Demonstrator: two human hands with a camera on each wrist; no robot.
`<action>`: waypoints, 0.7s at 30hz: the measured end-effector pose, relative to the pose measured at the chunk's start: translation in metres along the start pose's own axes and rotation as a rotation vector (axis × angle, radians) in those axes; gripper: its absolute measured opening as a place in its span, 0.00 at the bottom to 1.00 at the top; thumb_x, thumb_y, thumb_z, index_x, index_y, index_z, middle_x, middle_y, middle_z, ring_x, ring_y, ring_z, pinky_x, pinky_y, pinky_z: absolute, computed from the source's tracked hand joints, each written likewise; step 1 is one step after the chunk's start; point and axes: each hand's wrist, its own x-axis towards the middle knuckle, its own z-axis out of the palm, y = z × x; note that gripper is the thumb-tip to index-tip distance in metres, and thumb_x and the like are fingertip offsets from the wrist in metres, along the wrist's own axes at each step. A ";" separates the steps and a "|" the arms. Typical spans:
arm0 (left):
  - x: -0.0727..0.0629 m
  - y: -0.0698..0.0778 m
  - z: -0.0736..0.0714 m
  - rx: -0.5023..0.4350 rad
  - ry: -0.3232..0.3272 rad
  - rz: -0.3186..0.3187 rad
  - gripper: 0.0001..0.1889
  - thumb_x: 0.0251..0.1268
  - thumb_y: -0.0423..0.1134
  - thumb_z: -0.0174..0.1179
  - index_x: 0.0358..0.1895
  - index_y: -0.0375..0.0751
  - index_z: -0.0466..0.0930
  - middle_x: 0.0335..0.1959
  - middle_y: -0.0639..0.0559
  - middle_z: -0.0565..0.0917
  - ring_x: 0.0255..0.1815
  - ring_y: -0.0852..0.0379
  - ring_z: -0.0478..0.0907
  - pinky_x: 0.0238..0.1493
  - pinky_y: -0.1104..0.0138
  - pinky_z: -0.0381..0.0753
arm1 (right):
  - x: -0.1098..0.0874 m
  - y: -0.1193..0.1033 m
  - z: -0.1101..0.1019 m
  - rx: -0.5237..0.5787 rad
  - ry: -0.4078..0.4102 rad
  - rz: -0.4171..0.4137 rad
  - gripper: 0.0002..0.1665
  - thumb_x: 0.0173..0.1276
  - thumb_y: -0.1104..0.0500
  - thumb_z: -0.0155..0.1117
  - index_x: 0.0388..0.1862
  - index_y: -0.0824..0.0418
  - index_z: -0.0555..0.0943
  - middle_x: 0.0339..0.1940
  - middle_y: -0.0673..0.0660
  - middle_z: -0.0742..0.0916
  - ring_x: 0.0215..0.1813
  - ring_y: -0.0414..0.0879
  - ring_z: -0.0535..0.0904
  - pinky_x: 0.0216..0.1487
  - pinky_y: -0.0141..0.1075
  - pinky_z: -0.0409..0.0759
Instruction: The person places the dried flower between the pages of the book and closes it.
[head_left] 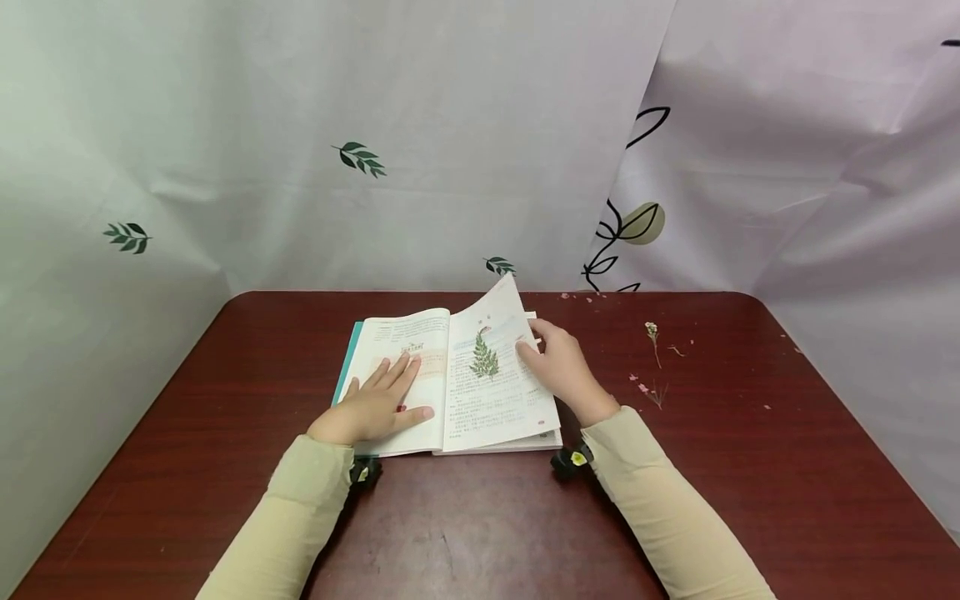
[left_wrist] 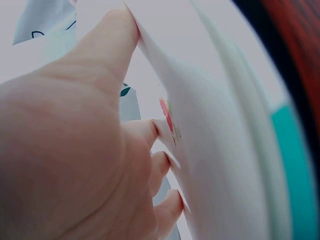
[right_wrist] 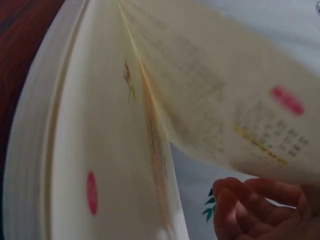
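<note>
An open book [head_left: 405, 332] with a teal cover edge lies on the table. My left hand [head_left: 375, 406] rests on its left page with the fingers spread. Beside the thumb shows a small pink thing, which the left wrist view gives as a pink-and-green flower shape [left_wrist: 168, 119] on the paper. At its outer edge, my right hand [head_left: 562, 367] pinches the right page [head_left: 495, 417], thumb on the near side and fingers behind. That page is lifted and tilted, its upper corner raised. A green fern-like leaf [head_left: 484, 357] shows on it. From below, the right wrist view shows curled fingers [right_wrist: 227, 205] at the page edge.
To the right on the dark red table [head_left: 225, 392] lie a small white flower sprig [head_left: 652, 333] and a pink flower sprig [head_left: 651, 390]. Tiny petals and scraps are scattered near them. A pale patterned curtain [head_left: 262, 167] hangs behind the table and along its sides.
</note>
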 end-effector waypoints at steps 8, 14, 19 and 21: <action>0.002 -0.002 0.001 0.007 0.010 0.003 0.51 0.71 0.73 0.46 0.84 0.46 0.37 0.84 0.44 0.37 0.83 0.38 0.32 0.72 0.30 0.36 | -0.003 -0.008 0.001 0.229 -0.071 -0.023 0.26 0.78 0.58 0.55 0.72 0.63 0.74 0.49 0.66 0.85 0.38 0.52 0.84 0.33 0.39 0.85; -0.002 0.002 -0.003 -0.003 0.008 0.012 0.52 0.70 0.73 0.46 0.84 0.45 0.38 0.84 0.43 0.38 0.83 0.37 0.32 0.71 0.29 0.36 | -0.003 -0.010 0.002 0.429 -0.106 -0.120 0.26 0.84 0.58 0.43 0.72 0.70 0.72 0.61 0.68 0.82 0.50 0.58 0.82 0.47 0.46 0.85; 0.004 -0.003 0.003 0.013 0.026 0.012 0.52 0.69 0.73 0.47 0.84 0.44 0.39 0.84 0.43 0.38 0.83 0.37 0.33 0.71 0.28 0.37 | -0.005 -0.010 0.013 0.490 -0.195 -0.104 0.25 0.83 0.61 0.42 0.71 0.73 0.72 0.61 0.70 0.81 0.49 0.55 0.81 0.49 0.48 0.85; 0.005 -0.004 0.004 0.009 0.031 0.014 0.52 0.70 0.73 0.47 0.84 0.43 0.40 0.84 0.42 0.39 0.83 0.36 0.34 0.71 0.28 0.38 | -0.008 -0.010 0.019 0.459 -0.241 -0.092 0.25 0.83 0.60 0.42 0.72 0.71 0.71 0.60 0.69 0.82 0.50 0.55 0.82 0.50 0.46 0.85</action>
